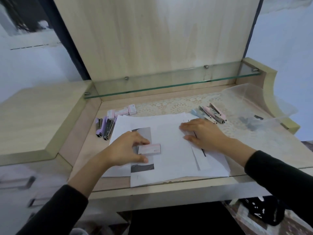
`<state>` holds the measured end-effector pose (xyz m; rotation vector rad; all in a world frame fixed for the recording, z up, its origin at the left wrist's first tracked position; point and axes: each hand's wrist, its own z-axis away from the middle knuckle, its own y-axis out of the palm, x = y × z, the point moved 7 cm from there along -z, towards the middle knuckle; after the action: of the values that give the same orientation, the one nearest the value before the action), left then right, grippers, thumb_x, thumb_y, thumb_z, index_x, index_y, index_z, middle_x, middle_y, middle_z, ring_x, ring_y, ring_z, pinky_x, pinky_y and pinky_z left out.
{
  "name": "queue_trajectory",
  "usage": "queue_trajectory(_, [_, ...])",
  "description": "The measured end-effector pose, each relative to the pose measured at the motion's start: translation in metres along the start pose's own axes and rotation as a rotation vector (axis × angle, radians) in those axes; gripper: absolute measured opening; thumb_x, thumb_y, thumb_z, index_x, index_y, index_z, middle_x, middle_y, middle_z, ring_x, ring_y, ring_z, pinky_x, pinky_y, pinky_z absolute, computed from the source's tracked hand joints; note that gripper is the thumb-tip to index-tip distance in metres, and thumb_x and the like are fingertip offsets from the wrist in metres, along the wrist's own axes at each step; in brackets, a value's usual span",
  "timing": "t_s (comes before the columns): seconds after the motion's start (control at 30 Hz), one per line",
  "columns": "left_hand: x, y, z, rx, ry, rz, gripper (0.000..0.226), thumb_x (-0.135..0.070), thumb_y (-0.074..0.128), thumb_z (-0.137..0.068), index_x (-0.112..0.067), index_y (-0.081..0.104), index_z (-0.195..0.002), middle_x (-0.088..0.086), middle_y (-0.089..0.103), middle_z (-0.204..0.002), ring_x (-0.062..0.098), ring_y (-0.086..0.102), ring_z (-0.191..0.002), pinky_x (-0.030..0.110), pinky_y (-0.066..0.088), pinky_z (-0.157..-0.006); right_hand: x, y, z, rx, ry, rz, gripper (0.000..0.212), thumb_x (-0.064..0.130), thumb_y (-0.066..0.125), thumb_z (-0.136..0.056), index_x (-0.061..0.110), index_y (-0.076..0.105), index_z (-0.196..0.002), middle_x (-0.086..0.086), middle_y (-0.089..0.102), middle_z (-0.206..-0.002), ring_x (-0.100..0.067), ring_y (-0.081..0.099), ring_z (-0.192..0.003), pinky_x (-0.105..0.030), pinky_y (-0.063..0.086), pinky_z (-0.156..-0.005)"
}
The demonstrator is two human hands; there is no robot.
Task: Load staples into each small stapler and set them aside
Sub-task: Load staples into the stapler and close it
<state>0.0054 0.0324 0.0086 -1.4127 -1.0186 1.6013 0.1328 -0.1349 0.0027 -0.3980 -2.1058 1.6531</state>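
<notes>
- Fingers (pixel 141 141) of left hand (pixel 125 149) curl round one end of a small staple box (pixel 149 148), with the index on top and the thumb below. The box lies on the papers.
- The right hand (pixel 204 133) lies flat, palm down, on the papers (pixel 176 160), fingers straight and close together, holding nothing.
- The papers are loose white sheets stacked mid-desk; one has a grey printed patch by the left hand.
- Two purple staplers (pixel 102 128) lie side by side on the desk (pixel 81 150) at the papers' left edge, swung open with metal showing.
- More staple boxes (pixel 122 112) sit in a small cluster just behind the purple pair.
- On the lace mat (pixel 174 104), right of the papers, blue and pink staplers (pixel 210 114) lie open and bunched together, near the right hand but not touching it.
- A clear plastic bag (pixel 254 106) is at far right; the dark bits inside are too blurred to tell.
- A glass shelf (pixel 169 83) runs along the back.
- Dark sleeves (pixel 55 212) on both arms.
</notes>
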Motion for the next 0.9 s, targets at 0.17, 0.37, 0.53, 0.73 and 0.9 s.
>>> queue_trajectory(0.17, [0.005, -0.009, -0.009, -0.132, -0.026, 0.034, 0.036, -0.021, 0.075, -0.075, -0.018, 0.064, -0.108, -0.003, 0.059, -0.1, 0.014, 0.053, -0.091, 0.019, 0.039, -0.079, -0.005, 0.005, -0.001, 0.004, 0.021, -0.019, 0.037, 0.033, 0.055, -0.086, 0.021, 0.057, -0.121, 0.003, 0.063, -0.119, -0.02, 0.053, -0.115, -0.038, 0.045, -0.091])
queue_trajectory(0.37, [0.018, -0.041, -0.054, -0.252, -0.084, -0.007, 0.037, -0.022, 0.069, -0.08, -0.012, 0.062, -0.115, 0.003, 0.061, -0.109, 0.014, 0.051, -0.088, 0.022, 0.037, -0.076, -0.006, 0.002, 0.0, -0.258, -0.005, -0.133, 0.032, 0.026, 0.042, -0.085, 0.017, 0.072, -0.087, 0.003, 0.073, -0.081, -0.024, 0.067, -0.076, -0.034, 0.055, -0.065])
queue_trajectory(0.53, [0.034, -0.058, -0.099, -0.342, -0.147, -0.082, 0.037, -0.016, 0.068, -0.081, -0.007, 0.061, -0.116, 0.008, 0.062, -0.117, 0.021, 0.055, -0.099, 0.02, 0.035, -0.082, -0.005, 0.004, 0.002, -0.287, -0.018, -0.138, 0.04, 0.021, 0.034, -0.081, 0.016, 0.072, -0.095, 0.005, 0.073, -0.092, -0.023, 0.067, -0.079, -0.035, 0.054, -0.073])
queue_trajectory(0.73, [0.042, -0.043, -0.113, -0.288, -0.174, -0.143, 0.032, -0.02, 0.065, -0.083, -0.013, 0.063, -0.115, 0.007, 0.058, -0.121, 0.025, 0.052, -0.108, 0.031, 0.041, -0.092, -0.004, 0.001, 0.003, -0.305, -0.011, -0.166, 0.042, 0.022, 0.034, -0.08, 0.017, 0.073, -0.093, 0.005, 0.073, -0.095, -0.022, 0.066, -0.079, -0.036, 0.054, -0.073])
queue_trajectory(0.9, [0.051, -0.049, -0.087, -0.386, -0.154, -0.001, 0.023, -0.016, 0.064, -0.083, -0.01, 0.067, -0.105, 0.008, 0.059, -0.113, 0.023, 0.057, -0.102, 0.031, 0.044, -0.091, -0.009, 0.007, 0.002, -0.27, 0.045, -0.138, 0.031, 0.025, 0.044, -0.081, 0.022, 0.072, -0.095, 0.006, 0.071, -0.105, -0.021, 0.065, -0.089, -0.04, 0.053, -0.078])
